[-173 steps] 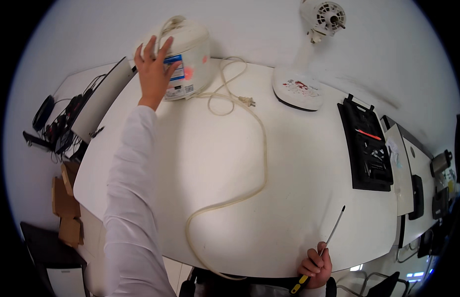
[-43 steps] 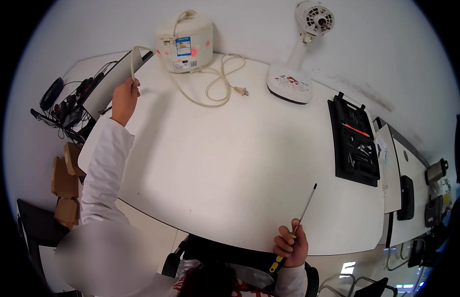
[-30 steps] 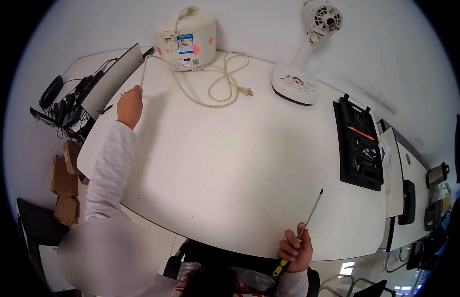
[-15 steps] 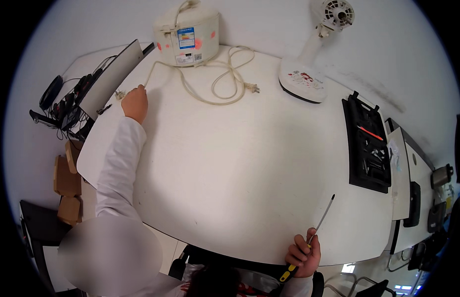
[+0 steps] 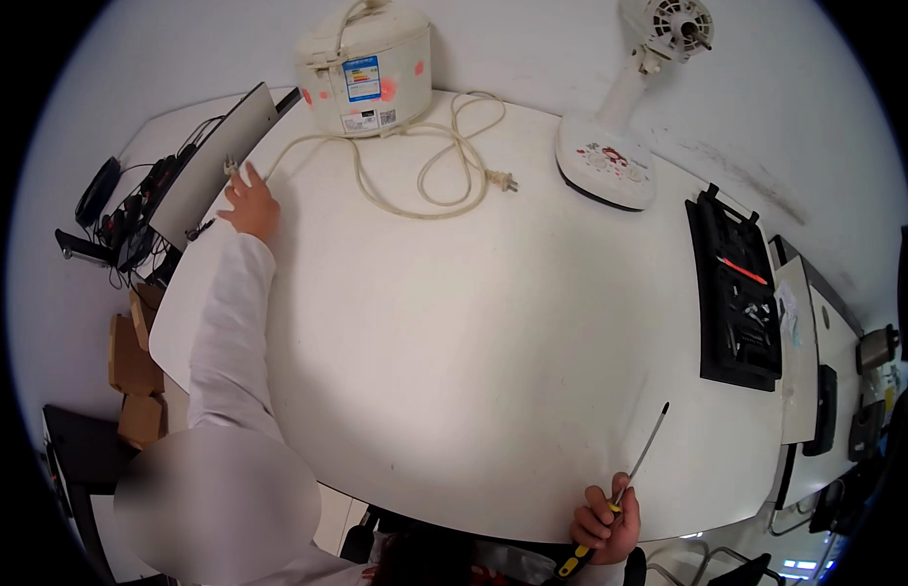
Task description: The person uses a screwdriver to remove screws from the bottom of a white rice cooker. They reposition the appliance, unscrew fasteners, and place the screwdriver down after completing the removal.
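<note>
At the far left edge of the white table [image 5: 454, 322], my left hand [image 5: 251, 205] has its fingers spread. A pale plug [image 5: 231, 166] is just past the fingertips; whether they touch cannot be made out. Beside the hand runs a cream power cord [image 5: 361, 181], looping across the tabletop in front of a white rice cooker [image 5: 361, 73]. A second plug [image 5: 501, 181] lies at the cord's other side. Near the table's front right edge, my right hand [image 5: 610, 523] is closed round a black-and-yellow screwdriver [image 5: 649, 444], its shaft pointing up and away from me.
A bare white fan stand [image 5: 610, 161] without blades stands at the back right. Along the right side lies a black tool case [image 5: 737, 293] holding an orange-red pen-like tool and small metal parts. Left of the table are a panel [image 5: 214, 161], tangled cables and cardboard boxes [image 5: 136, 361].
My left hand has gone from closed by the cord to spread fingers, with the plug now beyond its fingertips. The right hand keeps hold of the screwdriver. The view has shifted slightly.
</note>
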The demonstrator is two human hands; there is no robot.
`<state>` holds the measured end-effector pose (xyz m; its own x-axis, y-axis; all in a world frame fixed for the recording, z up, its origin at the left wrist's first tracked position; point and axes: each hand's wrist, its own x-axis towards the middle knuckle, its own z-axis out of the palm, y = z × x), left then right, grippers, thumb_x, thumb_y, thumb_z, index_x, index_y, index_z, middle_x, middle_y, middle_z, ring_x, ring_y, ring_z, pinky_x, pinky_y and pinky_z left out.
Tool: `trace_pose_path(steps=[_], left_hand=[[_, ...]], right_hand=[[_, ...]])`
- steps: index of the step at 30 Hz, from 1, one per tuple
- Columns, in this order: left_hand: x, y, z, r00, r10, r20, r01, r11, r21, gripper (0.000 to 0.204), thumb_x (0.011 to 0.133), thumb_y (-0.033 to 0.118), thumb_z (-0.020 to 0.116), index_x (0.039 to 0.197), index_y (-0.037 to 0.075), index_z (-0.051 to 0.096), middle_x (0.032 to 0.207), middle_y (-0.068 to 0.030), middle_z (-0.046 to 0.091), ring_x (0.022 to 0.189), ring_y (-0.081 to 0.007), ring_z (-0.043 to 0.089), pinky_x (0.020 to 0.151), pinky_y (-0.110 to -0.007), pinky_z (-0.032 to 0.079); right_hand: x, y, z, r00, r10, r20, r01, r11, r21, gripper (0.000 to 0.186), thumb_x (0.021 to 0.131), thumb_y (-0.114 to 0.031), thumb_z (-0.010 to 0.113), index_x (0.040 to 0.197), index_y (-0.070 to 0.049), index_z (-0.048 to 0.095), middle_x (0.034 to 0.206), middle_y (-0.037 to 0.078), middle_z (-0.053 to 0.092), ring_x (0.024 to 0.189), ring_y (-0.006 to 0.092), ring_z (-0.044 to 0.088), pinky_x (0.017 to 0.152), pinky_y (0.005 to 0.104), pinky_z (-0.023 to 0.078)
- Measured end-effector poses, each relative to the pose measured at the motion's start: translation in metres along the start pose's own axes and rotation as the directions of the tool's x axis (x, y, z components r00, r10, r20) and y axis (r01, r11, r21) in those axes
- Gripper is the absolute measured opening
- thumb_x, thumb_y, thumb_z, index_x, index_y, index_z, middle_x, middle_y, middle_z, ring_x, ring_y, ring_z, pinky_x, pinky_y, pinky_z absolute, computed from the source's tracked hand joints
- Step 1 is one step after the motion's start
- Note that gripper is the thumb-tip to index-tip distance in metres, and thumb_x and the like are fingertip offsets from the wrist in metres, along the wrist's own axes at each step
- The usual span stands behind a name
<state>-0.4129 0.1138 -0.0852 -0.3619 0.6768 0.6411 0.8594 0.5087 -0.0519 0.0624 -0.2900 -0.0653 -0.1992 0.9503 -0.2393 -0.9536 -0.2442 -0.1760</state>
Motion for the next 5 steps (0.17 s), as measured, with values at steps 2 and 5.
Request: trace_pose_path(steps=[2,5], left_hand=[[0.001,0.010,-0.005,0.987,0.126,-0.097,-0.144,0.967,-0.210,0.051,0.075,0.010,0.059,0.125,0.009,0.047,0.120,-0.0147,0.048,0.113,-0.0353,0.044,0.092,-0.054,0.036],[0.015,0.010,-0.009,0.948,0.302,-0.106,-0.311,0.790,-0.528,0.052,0.073,0.008,0.061,0.124,0.007,0.048,0.123,-0.0158,0.047,0.113,-0.0368,0.043,0.093,-0.047,0.037]], right_hand=[[0.000,-0.001,0.000,1.000,0.014,-0.003,-0.014,1.000,-0.008,0.026,0.098,-0.035,0.026,0.109,-0.022,0.046,0.078,0.004,0.043,0.055,0.0093,0.036,0.043,0.0201,0.034],[0.002,-0.002,0.001,0.999,0.040,-0.006,-0.040,0.991,-0.129,0.027,0.098,-0.038,0.027,0.111,-0.024,0.047,0.076,0.002,0.041,0.052,0.0078,0.035,0.042,0.0182,0.034]])
